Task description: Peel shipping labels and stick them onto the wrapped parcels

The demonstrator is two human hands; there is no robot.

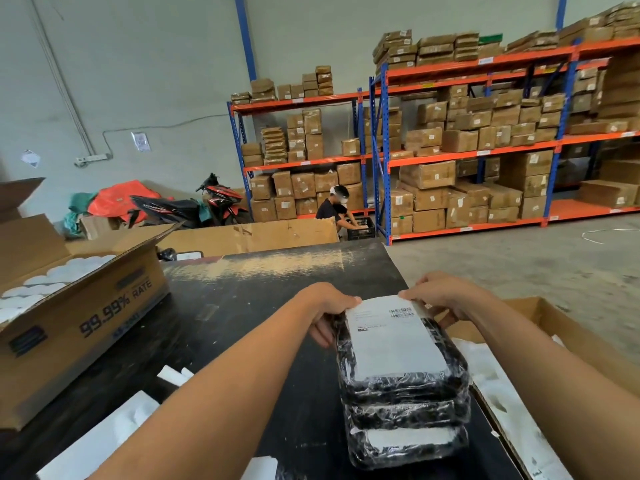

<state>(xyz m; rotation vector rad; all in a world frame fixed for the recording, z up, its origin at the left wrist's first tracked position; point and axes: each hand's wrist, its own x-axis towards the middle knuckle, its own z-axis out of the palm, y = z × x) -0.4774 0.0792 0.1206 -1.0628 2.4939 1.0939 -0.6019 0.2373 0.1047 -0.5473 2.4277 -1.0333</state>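
Note:
A stack of black parcels wrapped in clear film [405, 407] stands on the black table [242, 327]. A white shipping label [391, 337] with a barcode lies on the top parcel. My left hand [329, 306] holds the parcel's far left corner, thumb on the label's corner. My right hand [446, 292] holds the far right end, fingertips on the label's far edge. A lower parcel [408, 445] in the stack also shows a white label.
An open carton marked "99.99% RATE" [79, 327] with white rolls stands at the left. A cardboard box with white sheets [519, 386] sits at the right. White papers [104, 434] lie near the table's front left. A person [334, 207] crouches by the shelving [450, 150].

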